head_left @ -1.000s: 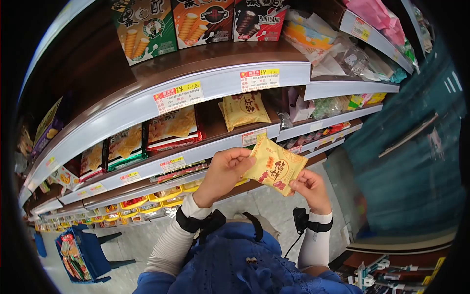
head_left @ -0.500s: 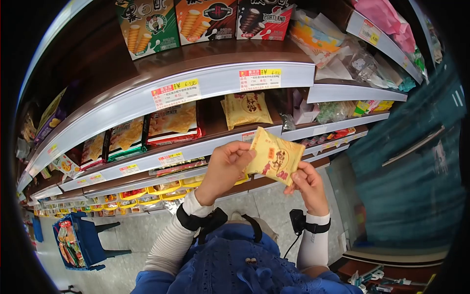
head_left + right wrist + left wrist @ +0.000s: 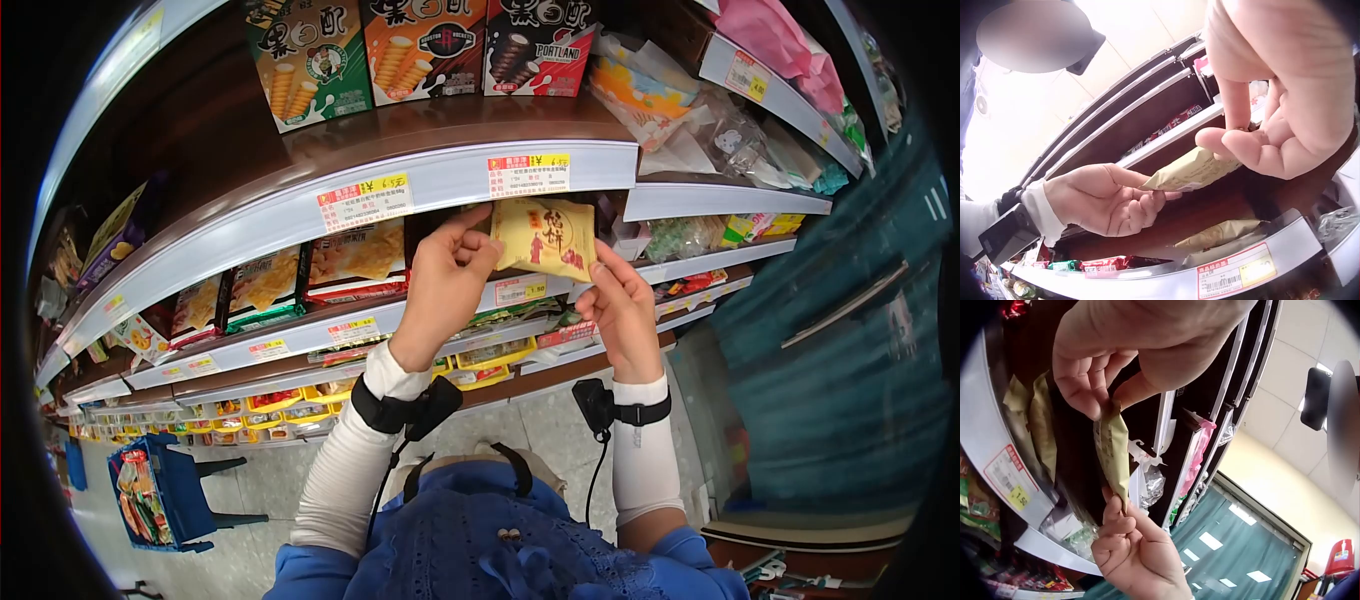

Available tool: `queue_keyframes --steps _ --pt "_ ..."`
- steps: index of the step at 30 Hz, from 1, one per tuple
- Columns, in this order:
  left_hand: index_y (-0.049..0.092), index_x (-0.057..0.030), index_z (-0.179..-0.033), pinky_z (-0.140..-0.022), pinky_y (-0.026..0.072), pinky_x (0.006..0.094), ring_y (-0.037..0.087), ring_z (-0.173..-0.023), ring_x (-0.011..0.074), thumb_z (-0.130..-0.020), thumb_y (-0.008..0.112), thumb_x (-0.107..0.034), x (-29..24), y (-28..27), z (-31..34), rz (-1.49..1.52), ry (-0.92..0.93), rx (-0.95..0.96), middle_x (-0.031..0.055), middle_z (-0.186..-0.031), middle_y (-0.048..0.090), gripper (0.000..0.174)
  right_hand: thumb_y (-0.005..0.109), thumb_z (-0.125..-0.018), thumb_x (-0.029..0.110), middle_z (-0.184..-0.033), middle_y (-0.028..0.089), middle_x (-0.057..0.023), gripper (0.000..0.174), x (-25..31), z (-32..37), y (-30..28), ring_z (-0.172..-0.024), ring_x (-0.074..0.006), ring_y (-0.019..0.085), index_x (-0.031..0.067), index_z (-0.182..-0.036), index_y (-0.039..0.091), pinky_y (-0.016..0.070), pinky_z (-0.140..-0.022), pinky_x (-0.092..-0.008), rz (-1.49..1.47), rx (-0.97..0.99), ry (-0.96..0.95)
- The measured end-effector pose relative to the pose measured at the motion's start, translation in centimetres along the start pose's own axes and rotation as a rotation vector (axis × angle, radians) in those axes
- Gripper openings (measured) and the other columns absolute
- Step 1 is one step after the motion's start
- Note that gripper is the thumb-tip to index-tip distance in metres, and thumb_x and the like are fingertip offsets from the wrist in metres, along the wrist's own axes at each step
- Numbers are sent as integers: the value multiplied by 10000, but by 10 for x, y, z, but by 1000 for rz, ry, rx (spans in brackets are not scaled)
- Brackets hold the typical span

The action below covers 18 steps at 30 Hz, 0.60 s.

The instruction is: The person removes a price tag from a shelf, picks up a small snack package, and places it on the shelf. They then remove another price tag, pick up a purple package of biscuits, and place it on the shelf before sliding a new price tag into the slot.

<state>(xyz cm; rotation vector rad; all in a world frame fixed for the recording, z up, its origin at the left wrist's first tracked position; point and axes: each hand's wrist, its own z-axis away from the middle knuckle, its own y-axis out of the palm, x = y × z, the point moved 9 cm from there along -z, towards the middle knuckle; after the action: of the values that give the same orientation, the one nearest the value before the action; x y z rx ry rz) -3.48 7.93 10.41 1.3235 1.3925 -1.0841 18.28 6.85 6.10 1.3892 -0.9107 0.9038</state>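
The left hand (image 3: pixel 440 285) pinches the left end of the yellow 馅饼 snack packet (image 3: pixel 545 238), which has risen within half a second to the brown shelf (image 3: pixel 1210 209), just above the 1.50 price tag (image 3: pixel 522 290) it partly covered, while the right hand (image 3: pixel 624 312) pinches its lower right corner.

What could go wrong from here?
Possible risks:
1. Slip: the left hand and right hand pinch the yellow packet only at its ends, so it could slip out if one pinch loosens.
2. Bump: in the head view the left fingers show just beneath the upper shelf edge; raising that hand might knock it.
3. Nudge: other yellow packets lie loose on the shelf below and could get pushed.
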Motion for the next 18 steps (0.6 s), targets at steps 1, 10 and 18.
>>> queue_keyframes --steps 1,10,18 --pt "576 57 -1256 -684 481 235 575 -717 71 -876 633 -59 -1 -1 -4 -1 1 -6 34 -823 643 401 596 -957 128 -906 685 -37 441 0 -5 3 -651 -92 638 -13 -1362 492 460 -549 -199 0 6 1" --pt "659 -1 -1117 -751 508 328 676 -850 228 -900 645 -196 -27 -9 -28 -346 244 -162 153 -934 714 292 594 -953 115 -1090 657 -29 396 1 -56 14 -880 -86 601 31 -1336 536 463 -680 -216 88 20 -69" --pt "670 -18 -1038 -796 508 428 631 -929 411 -865 586 -164 -17 -1 -50 -846 310 -180 215 -974 681 242 636 -925 144 -1123 667 -36 263 -9 -103 5 -983 -117 593 48 -1169 661 472 -797 -274 283 -77 -114"
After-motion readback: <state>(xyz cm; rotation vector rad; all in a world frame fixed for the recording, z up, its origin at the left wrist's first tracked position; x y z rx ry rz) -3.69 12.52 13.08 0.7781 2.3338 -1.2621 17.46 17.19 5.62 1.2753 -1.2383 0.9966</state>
